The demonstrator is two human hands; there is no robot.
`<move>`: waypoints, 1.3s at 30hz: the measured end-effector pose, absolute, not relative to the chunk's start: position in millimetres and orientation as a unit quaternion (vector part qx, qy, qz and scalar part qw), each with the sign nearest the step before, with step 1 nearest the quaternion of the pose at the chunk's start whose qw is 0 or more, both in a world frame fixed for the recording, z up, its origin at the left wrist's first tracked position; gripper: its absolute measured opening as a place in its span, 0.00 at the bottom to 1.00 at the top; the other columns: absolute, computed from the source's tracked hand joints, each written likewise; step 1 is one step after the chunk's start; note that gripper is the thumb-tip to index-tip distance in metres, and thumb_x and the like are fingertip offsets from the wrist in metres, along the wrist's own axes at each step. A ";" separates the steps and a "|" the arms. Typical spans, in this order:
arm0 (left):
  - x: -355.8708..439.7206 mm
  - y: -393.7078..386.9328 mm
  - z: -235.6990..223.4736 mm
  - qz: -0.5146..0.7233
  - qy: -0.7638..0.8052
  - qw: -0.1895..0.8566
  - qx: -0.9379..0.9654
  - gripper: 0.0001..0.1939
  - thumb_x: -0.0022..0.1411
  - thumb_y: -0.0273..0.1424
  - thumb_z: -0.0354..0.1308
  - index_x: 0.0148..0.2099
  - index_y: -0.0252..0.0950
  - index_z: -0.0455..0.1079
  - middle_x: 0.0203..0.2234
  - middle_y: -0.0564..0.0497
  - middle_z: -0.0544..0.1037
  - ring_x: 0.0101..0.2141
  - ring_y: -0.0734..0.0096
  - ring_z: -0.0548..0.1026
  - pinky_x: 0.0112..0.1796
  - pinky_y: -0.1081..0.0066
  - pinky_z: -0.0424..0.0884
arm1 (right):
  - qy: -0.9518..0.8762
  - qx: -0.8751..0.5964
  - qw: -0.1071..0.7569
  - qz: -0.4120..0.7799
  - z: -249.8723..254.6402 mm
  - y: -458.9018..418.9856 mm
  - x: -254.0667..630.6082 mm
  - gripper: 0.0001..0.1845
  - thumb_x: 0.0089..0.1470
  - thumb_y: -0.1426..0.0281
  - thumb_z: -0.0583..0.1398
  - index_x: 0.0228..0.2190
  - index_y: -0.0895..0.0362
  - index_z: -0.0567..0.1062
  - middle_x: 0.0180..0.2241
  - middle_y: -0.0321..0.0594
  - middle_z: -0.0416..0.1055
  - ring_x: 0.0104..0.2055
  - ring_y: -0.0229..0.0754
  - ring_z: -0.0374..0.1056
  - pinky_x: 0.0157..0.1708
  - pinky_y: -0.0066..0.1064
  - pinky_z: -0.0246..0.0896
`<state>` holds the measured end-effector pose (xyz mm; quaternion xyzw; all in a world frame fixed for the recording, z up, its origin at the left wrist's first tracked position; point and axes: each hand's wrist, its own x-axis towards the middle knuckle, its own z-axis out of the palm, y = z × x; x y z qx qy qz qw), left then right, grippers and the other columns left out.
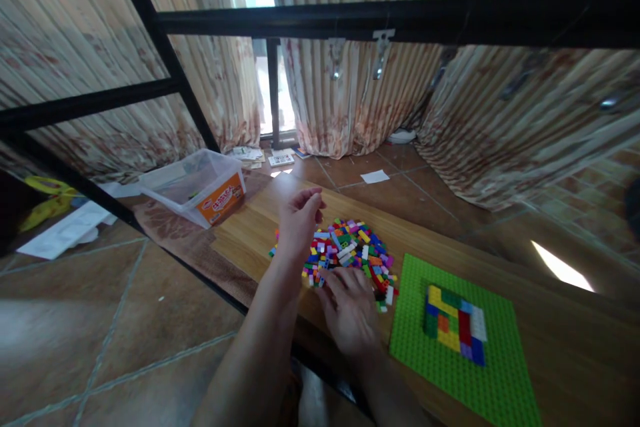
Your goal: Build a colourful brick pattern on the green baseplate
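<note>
A heap of small multicoloured toy bricks (345, 247) lies on the wooden board. My left hand (299, 217) is raised over the heap's left side, its thumb and fingers drawn together; whatever they may hold is hidden. At the near edge of the heap, my right hand (350, 303) rests palm down, fingers bent and somewhat apart, with the tips among the bricks. To the right lies a green studded baseplate (500, 327). On it stands a low block of joined bricks (453, 323) in yellow, red, blue, green, white and orange.
A clear plastic tub (175, 197) with an orange label stands at the board's far left end. Black metal bars (350, 21) cross above and along the left. Papers (375, 177) lie on the tiled floor before the curtains (345, 100).
</note>
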<state>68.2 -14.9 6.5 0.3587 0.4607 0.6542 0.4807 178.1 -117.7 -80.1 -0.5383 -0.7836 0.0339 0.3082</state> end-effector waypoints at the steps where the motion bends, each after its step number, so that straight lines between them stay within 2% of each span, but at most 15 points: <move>1: 66.9 -14.9 7.1 0.656 0.460 0.481 0.356 0.10 0.50 0.30 0.59 0.36 0.31 0.73 0.21 0.56 0.72 0.18 0.84 0.64 0.21 0.80 0.60 | -0.782 -0.544 0.303 0.026 -81.3 -115.3 174.3 0.13 0.59 0.67 0.56 0.45 0.52 0.76 0.39 0.43 0.72 0.43 0.47 0.63 0.44 0.41 0.60; 7: 61.7 -13.1 7.8 0.653 0.450 0.502 0.344 0.09 0.50 0.30 0.59 0.35 0.31 0.73 0.20 0.56 0.71 0.17 0.84 0.62 0.20 0.79 0.57 | -0.782 -0.553 0.288 -0.004 -86.3 -107.7 168.2 0.12 0.59 0.71 0.56 0.40 0.52 0.78 0.41 0.44 0.73 0.45 0.49 0.61 0.44 0.43 0.59; 14: 58.7 -12.8 6.0 0.656 0.441 0.513 0.336 0.09 0.51 0.29 0.59 0.36 0.31 0.72 0.21 0.56 0.71 0.18 0.84 0.63 0.21 0.80 0.59 | -0.765 -0.559 0.321 -0.005 -89.2 -105.9 177.8 0.13 0.57 0.75 0.55 0.39 0.55 0.79 0.38 0.44 0.75 0.43 0.49 0.62 0.43 0.41 0.59; 28: 52.6 -10.7 4.0 0.639 0.464 0.494 0.363 0.09 0.52 0.31 0.58 0.37 0.32 0.72 0.21 0.56 0.71 0.18 0.82 0.63 0.22 0.79 0.59 | -0.733 -0.612 0.297 -0.035 -87.7 -103.0 182.8 0.11 0.57 0.69 0.57 0.40 0.55 0.78 0.39 0.46 0.73 0.43 0.51 0.62 0.43 0.44 0.58; 31: 50.3 -7.8 -3.5 0.576 0.532 0.431 0.446 0.09 0.55 0.31 0.56 0.37 0.32 0.73 0.22 0.54 0.72 0.20 0.78 0.66 0.23 0.77 0.61 | -0.733 -0.607 0.306 -0.022 -86.9 -103.6 183.0 0.12 0.58 0.71 0.56 0.39 0.55 0.78 0.38 0.45 0.73 0.43 0.50 0.62 0.43 0.43 0.58; 33: 50.1 -7.0 -9.8 0.484 0.606 0.332 0.537 0.10 0.56 0.30 0.55 0.38 0.33 0.75 0.25 0.51 0.75 0.25 0.73 0.71 0.28 0.73 0.65 | -0.731 -0.606 0.311 -0.016 -84.8 -104.4 184.4 0.12 0.58 0.71 0.55 0.38 0.55 0.78 0.38 0.45 0.73 0.42 0.50 0.62 0.43 0.43 0.58; 36: 52.1 -8.5 -18.1 0.315 0.660 0.191 0.655 0.13 0.58 0.28 0.54 0.43 0.35 0.76 0.34 0.45 0.78 0.35 0.63 0.75 0.38 0.67 0.69 | -0.723 -0.614 0.317 -0.012 -81.2 -104.9 188.7 0.12 0.59 0.71 0.54 0.36 0.55 0.78 0.37 0.45 0.74 0.42 0.50 0.62 0.43 0.42 0.58; 39: 56.7 -10.4 -23.5 0.211 0.657 0.146 0.709 0.15 0.60 0.28 0.52 0.47 0.37 0.75 0.41 0.43 0.78 0.42 0.60 0.75 0.44 0.65 0.69 | -0.717 -0.618 0.324 -0.004 -79.3 -103.2 196.0 0.11 0.58 0.71 0.55 0.35 0.55 0.78 0.37 0.44 0.74 0.41 0.48 0.63 0.44 0.41 0.58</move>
